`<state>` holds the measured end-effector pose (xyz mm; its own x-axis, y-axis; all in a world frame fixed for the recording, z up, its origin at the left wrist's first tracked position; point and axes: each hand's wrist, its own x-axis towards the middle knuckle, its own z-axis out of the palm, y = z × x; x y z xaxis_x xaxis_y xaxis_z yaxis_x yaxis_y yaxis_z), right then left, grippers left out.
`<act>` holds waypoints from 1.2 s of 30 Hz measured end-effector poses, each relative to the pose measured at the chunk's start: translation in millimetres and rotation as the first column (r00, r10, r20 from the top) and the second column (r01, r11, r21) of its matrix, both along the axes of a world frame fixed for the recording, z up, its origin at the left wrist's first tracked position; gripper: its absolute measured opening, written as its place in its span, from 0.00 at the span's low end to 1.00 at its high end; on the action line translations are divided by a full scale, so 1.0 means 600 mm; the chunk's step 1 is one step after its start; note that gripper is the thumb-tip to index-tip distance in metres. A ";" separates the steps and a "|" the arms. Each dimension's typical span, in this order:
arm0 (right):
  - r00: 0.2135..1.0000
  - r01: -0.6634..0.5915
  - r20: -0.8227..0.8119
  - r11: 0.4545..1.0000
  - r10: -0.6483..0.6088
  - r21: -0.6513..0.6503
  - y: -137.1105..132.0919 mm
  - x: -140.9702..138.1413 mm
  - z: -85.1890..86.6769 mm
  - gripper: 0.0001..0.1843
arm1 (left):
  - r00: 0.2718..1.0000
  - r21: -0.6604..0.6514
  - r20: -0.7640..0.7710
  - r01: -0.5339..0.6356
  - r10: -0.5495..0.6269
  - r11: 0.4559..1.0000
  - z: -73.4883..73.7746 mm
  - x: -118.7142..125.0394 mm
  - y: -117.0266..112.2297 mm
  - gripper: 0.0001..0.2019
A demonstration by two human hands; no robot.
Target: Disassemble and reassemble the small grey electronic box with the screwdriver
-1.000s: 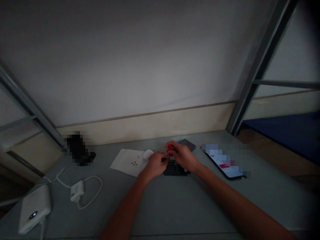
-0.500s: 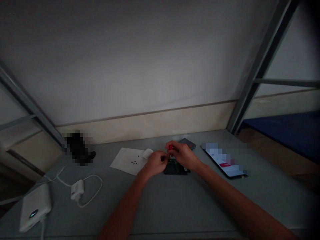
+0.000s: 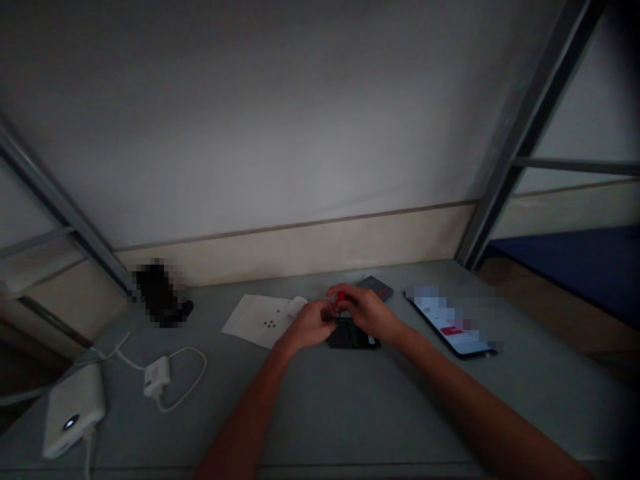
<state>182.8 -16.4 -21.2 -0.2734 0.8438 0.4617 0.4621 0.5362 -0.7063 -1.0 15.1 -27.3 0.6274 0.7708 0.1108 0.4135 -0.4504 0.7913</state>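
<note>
A small dark device with a green board (image 3: pixel 353 335) lies on the grey table (image 3: pixel 350 413), just under both hands. My right hand (image 3: pixel 365 311) is closed around a red-handled screwdriver (image 3: pixel 341 297), held above the device. Beside it, my left hand (image 3: pixel 309 324) pinches at the screwdriver's lower end with its fingertips; what is between them is too small to tell. To the left lies a white paper sheet (image 3: pixel 255 320) with a few tiny dark screws (image 3: pixel 269 325) on it.
A lit phone (image 3: pixel 453 322) lies to the right, a dark flat cover (image 3: pixel 377 288) behind the hands. A white charger with cable (image 3: pixel 157 378) and a white power bank (image 3: pixel 73 417) sit at the left. A dark blurred object (image 3: pixel 160 293) stands by the wall. Metal frame posts (image 3: pixel 520 140) flank the table.
The hands have stayed over the device; the red handle has tilted and dropped slightly. The view has shifted a little.
</note>
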 end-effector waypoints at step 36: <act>0.998 0.059 -0.028 0.979 -0.055 0.193 -0.008 -0.005 0.014 0.13 | 0.978 0.155 0.170 -0.144 0.118 0.977 -0.036 0.024 0.009 0.11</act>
<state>179.6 -20.9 -13.1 -0.2154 0.7518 0.6232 0.4814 0.6370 -0.6021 13.2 20.7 -48.7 0.4863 0.8075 0.3339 0.3528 -0.5311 0.7704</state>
